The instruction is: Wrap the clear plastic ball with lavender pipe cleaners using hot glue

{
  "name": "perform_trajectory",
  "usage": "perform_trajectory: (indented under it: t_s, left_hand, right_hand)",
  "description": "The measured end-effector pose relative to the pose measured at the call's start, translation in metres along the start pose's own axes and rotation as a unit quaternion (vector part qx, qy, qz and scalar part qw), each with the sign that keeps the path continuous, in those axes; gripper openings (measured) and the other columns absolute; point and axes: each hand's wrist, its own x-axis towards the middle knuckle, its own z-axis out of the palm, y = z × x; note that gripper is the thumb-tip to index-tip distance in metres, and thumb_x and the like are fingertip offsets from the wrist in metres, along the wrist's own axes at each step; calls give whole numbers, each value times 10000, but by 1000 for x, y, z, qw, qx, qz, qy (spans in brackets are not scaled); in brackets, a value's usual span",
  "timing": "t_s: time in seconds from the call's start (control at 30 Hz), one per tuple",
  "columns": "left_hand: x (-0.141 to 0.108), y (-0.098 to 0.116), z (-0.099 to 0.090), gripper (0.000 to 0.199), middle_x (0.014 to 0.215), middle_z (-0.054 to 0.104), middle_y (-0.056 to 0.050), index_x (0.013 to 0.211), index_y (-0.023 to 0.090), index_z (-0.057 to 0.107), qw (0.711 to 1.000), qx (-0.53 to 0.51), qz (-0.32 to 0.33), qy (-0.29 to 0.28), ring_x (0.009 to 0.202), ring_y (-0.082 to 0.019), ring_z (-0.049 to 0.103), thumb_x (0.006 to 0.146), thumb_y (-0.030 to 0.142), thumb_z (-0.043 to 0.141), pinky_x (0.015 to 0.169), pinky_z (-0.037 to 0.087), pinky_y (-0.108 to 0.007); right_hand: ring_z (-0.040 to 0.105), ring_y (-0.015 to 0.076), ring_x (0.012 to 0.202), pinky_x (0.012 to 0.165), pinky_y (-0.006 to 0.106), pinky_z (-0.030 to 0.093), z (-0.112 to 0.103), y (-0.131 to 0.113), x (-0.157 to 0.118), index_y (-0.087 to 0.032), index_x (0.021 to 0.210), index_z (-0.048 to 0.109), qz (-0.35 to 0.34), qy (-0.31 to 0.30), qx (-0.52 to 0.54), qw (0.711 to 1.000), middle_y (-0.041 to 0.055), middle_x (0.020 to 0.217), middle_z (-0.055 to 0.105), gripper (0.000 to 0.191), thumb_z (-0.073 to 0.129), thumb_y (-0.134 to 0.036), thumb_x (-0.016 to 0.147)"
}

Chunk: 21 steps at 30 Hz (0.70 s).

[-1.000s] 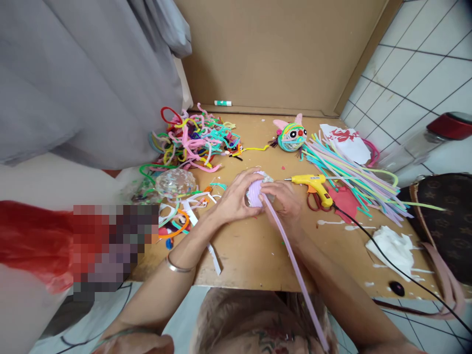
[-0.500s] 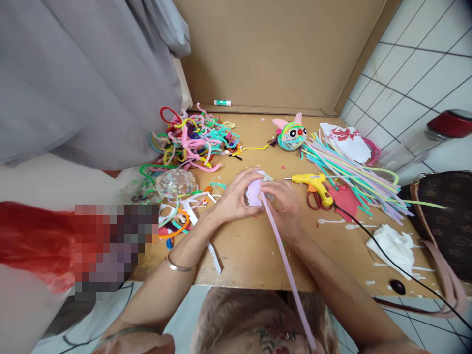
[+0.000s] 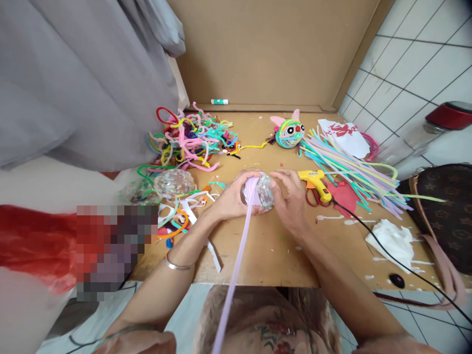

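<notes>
A clear, bumpy plastic ball (image 3: pixel 264 191) is between my hands above the table, its left part wound with lilac pipe cleaner (image 3: pixel 251 189). My left hand (image 3: pixel 236 194) curls around the wound side, fingers over the top and thumb underneath. At the other side, my right hand (image 3: pixel 289 199) has its thumb and fingertips against the ball's right edge. A long loose length of lilac pipe cleaner (image 3: pixel 236 275) hangs from the ball toward me, down past the table edge. No fingers hold that loose length.
Right of my hands lie a yellow glue gun (image 3: pixel 317 184) with a black cord, loose pipe cleaners (image 3: pixel 354 172) and a crumpled tissue (image 3: pixel 393 243). Behind sits a decorated ball with eyes and ears (image 3: pixel 290 132). Tangled pipe cleaners (image 3: pixel 191 137) and another clear ball (image 3: pixel 174 183) are left.
My right hand has let go of the lilac pipe cleaner and shifted to the ball's right edge. The loose length has swung left. More of the ball's clear side shows.
</notes>
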Motion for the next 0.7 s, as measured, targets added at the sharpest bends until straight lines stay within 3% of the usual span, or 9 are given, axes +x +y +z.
perform_trajectory:
  t_s: [0.17, 0.33, 0.53, 0.7]
  left_hand:
    - [0, 2, 1, 736, 1339, 539, -136, 1258, 205, 490, 999, 22, 30, -10, 1289, -300, 509, 610, 260, 834, 1108, 405, -478]
    - [0, -1, 3, 725, 1310, 552, -142, 1243, 194, 495, 998, 34, 58, 9, 1262, -298, 526, 610, 294, 834, 1087, 425, -472]
    - [0, -4, 3, 735, 1295, 561, -130, 1241, 207, 498, 999, 31, 36, 7, 1266, -307, 524, 593, 292, 833, 1097, 411, -490]
    - [1, -2, 2, 722, 1304, 550, -135, 1214, 189, 506, 1000, 10, -4, 15, 1263, -310, 526, 579, 300, 831, 1087, 418, -477]
  right_hand:
    - [606, 221, 1025, 898, 406, 501, 2, 2, -1, -224, 998, 678, -1, -34, 3, 999, 78, 1029, 615, 199, 498, -263, 922]
    - [621, 210, 981, 866, 394, 507, 1, 2, 1, -229, 911, 676, -15, -17, 31, 999, 60, 984, 622, 141, 536, -234, 893]
    - [627, 185, 897, 822, 352, 500, 0, -4, 3, -229, 818, 620, -10, -21, 74, 997, 31, 891, 649, 85, 564, -222, 881]
    - [613, 183, 830, 809, 347, 471, -9, 10, 13, -222, 712, 504, 13, 38, 13, 999, 26, 808, 631, 207, 570, -311, 887]
